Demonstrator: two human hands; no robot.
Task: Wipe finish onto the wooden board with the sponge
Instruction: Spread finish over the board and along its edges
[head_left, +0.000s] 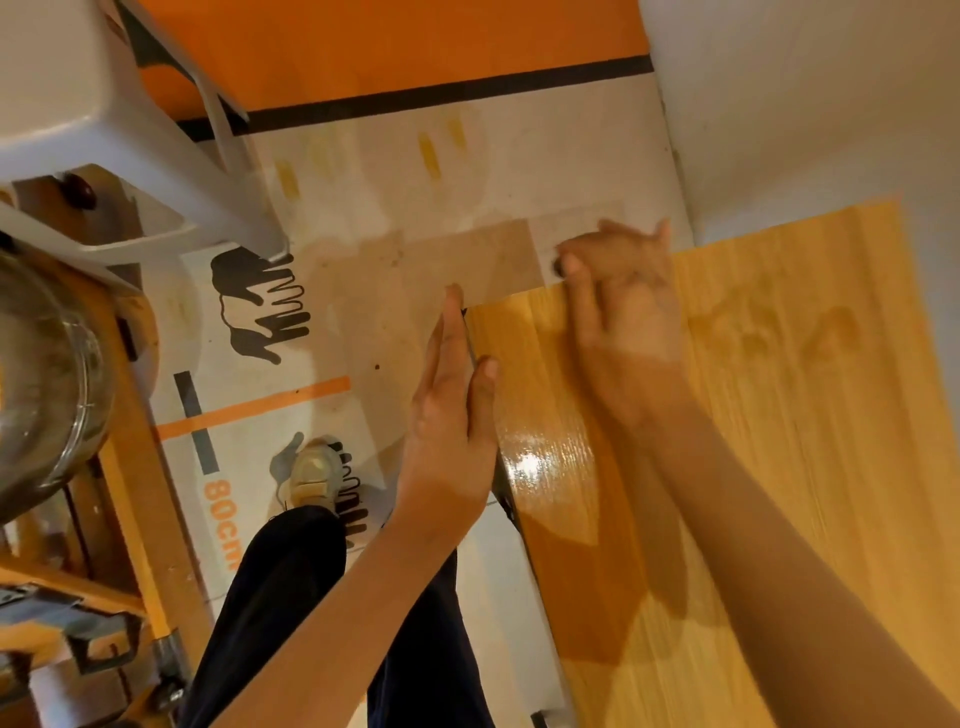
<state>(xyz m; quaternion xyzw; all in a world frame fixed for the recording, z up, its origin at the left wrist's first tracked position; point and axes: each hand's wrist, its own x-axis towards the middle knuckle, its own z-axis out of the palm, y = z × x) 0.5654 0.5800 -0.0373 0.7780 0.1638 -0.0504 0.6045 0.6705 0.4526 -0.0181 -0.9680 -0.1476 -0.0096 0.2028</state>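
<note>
The glossy honey-coloured wooden board (727, 467) lies under both hands. The left hand (452, 395), fingers straight, steadies its left edge. The blurred right hand (618, 291) curls at the far corner; its grip is unclear.

Board (753, 467) right; left hand (452, 415) at its left edge; right hand (618, 291) on far corner.

Glass bowl (47, 384) on wooden bench (130, 519); white plastic chair (78, 119).
</note>
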